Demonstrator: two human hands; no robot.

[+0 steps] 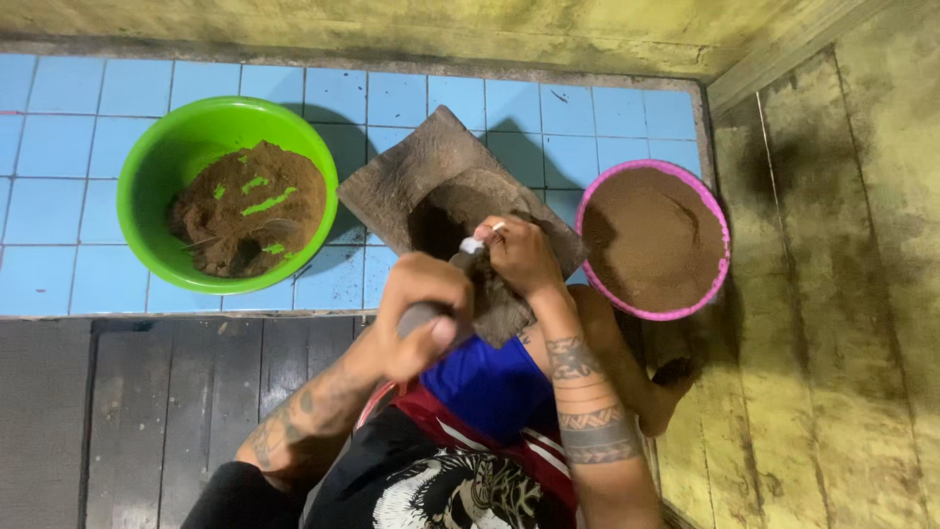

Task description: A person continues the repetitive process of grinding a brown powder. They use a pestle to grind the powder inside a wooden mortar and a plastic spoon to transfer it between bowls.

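The left hand (423, 315) is wrapping tight around a grey pestle (458, 284) and the right hand (521, 257) is pinching its white tip over the brown-powdered grinding stone (431, 181), a green bowl (157, 167) of clumped brown paste sitting left of the stone, a pink bowl (723, 235) of fine brown powder right.

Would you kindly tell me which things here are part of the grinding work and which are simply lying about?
In use:
left hand and right hand, both on the stone roller
grinding slab
green bowl of brown paste
pink bowl of brown powder

Lying about:
nothing loose shows on the blue tiles or boards
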